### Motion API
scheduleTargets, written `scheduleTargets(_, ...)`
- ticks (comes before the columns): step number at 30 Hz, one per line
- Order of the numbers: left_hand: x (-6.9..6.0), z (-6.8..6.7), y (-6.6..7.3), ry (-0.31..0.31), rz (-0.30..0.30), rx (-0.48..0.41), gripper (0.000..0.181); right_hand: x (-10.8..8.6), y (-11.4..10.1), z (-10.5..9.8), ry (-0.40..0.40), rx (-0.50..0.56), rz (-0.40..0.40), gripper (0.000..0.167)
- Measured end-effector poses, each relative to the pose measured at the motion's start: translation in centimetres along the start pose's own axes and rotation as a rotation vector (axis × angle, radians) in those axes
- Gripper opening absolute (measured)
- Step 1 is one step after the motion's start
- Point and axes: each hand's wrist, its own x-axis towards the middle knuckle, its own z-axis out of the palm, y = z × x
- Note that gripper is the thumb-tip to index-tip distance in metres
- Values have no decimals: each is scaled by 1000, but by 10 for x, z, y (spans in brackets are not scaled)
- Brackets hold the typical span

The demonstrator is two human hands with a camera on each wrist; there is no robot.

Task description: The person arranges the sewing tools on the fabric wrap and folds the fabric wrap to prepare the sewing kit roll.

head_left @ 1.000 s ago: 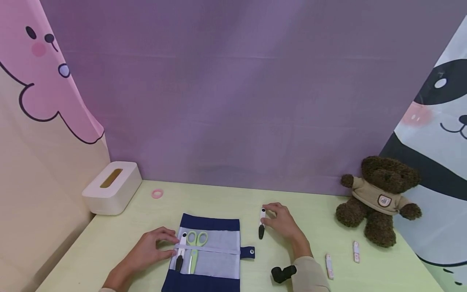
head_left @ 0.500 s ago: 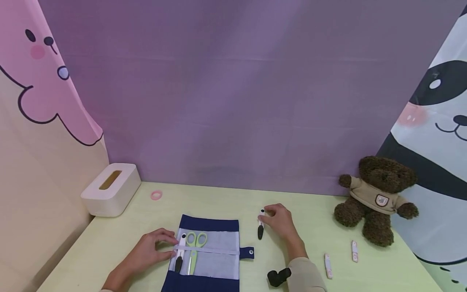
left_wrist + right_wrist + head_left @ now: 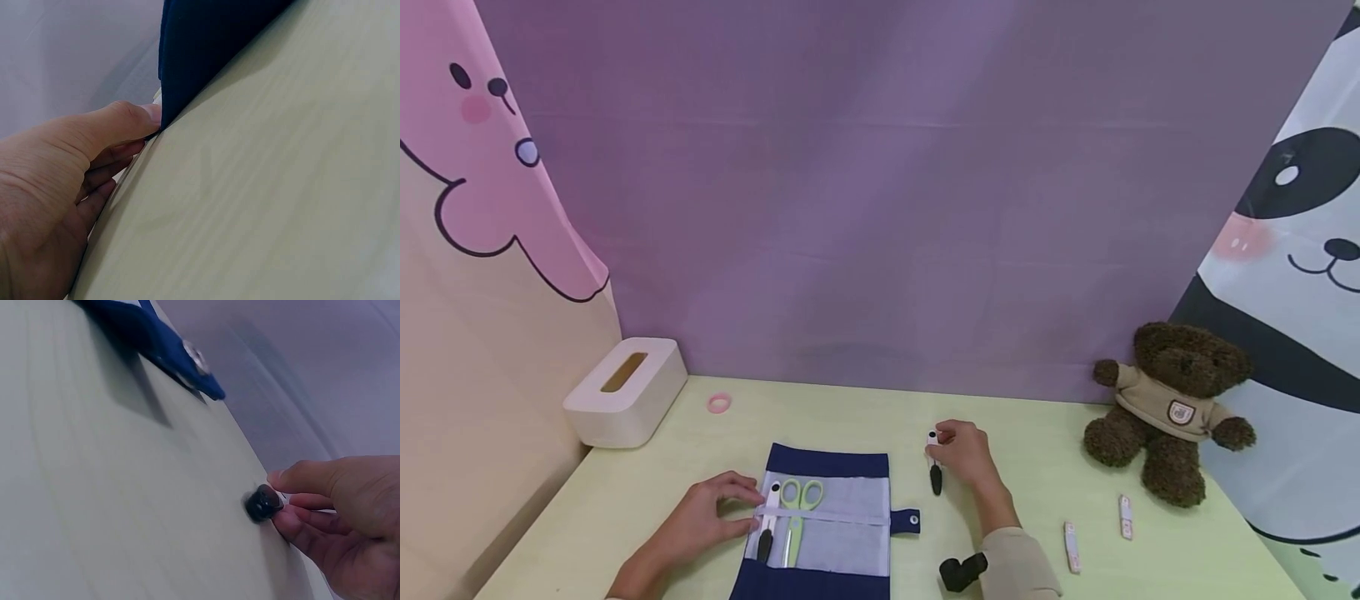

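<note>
A navy and pale-lilac pouch [image 3: 846, 542] lies unfolded, a white-and-black tool [image 3: 765, 546] and green-handled scissors [image 3: 793, 542] side by side beneath its strap. At its left edge rests my left hand [image 3: 700, 521], thumb and fingertips apart and touching the cloth; the left wrist view has the hand [image 3: 69, 169] with its thumb at the navy cloth [image 3: 200, 50]. To the right of the pouch, my right hand [image 3: 970, 462] pinches a second white-and-black tool [image 3: 936, 479] by its white part, black end toward me. In the right wrist view that black end [image 3: 262, 504] shows by the hand [image 3: 350, 519].
A white tissue box [image 3: 628, 392] stands back left, near a pink ring [image 3: 718, 403]. Two small white-and-pink sticks [image 3: 1072, 547] lie on the right, in front of a brown teddy bear [image 3: 1180, 408]. A black object [image 3: 962, 572] is beside the right sleeve.
The right hand has shifted slightly left with the tool still pinched; the whole head view has also drifted a little. The left hand stays at the pouch's edge.
</note>
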Motion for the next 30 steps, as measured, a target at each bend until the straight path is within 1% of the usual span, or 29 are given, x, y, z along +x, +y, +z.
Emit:
scheduleTargets(6,1,-1,1,-1,8,2,21,-1,-3,5,28,13,-12,40)
scheduleTargets(12,1,-2,3,-8,-11,17,21,-4,-6,11,58,66,-22,41)
scheduleTargets(15,0,-4,5,-13,-16,21,21,-6,-5,17,95,110,-16,40)
scheduleTargets(20,0,-4,5,5,-11,49,21,-10,-2,26,177,173,27,36)
scheduleTargets(23,-1,-3,3,17,0,53,21,-12,-4,30,210,155,26,34)
scheduleTargets(27,-2,0,1,26,19,48,21,-14,-9,32,234,115,1,34)
scheduleTargets(30,-2,2,1,27,25,53,22,-15,-9,29,244,128,20,33)
